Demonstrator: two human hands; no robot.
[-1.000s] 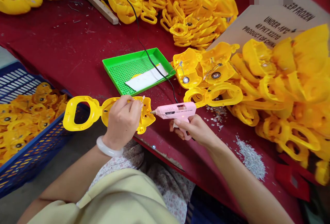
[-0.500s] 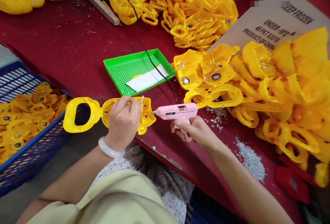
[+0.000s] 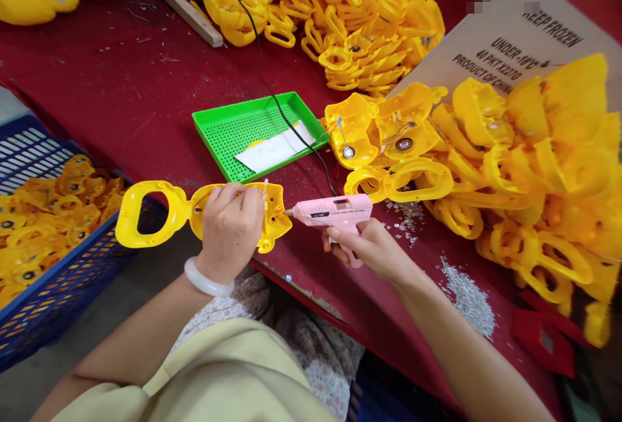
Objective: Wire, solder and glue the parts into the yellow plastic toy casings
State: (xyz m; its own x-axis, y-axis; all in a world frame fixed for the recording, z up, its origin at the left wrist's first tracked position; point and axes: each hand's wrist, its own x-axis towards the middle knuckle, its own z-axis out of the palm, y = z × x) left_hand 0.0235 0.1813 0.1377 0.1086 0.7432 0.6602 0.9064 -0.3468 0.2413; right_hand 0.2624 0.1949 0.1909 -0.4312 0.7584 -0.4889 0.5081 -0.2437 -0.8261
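My left hand (image 3: 228,227), with a pale bangle on the wrist, grips a yellow moulded plastic piece (image 3: 155,214) with a large oval ring at its left end. A thin pale strand (image 3: 265,187) sticks up beside my fingertips. My right hand (image 3: 364,247) holds a pink hot glue gun (image 3: 335,210) by its handle. The gun's metal nozzle (image 3: 289,212) points at the yellow piece's right end, very close to it; I cannot tell whether they touch. A black cord (image 3: 276,101) runs from the gun area across the table.
A green perforated tray (image 3: 218,130) holding white paper lies on the red table (image 3: 97,72). Heaps of yellow pieces (image 3: 510,156) fill the right and back. A blue crate (image 3: 58,273) of yellow pieces stands left. Silvery scraps (image 3: 466,299) lie right of my right hand.
The glue gun sits a little more level than one second ago. Both hands stay nearly in place, and the yellow piece remains in my left hand.
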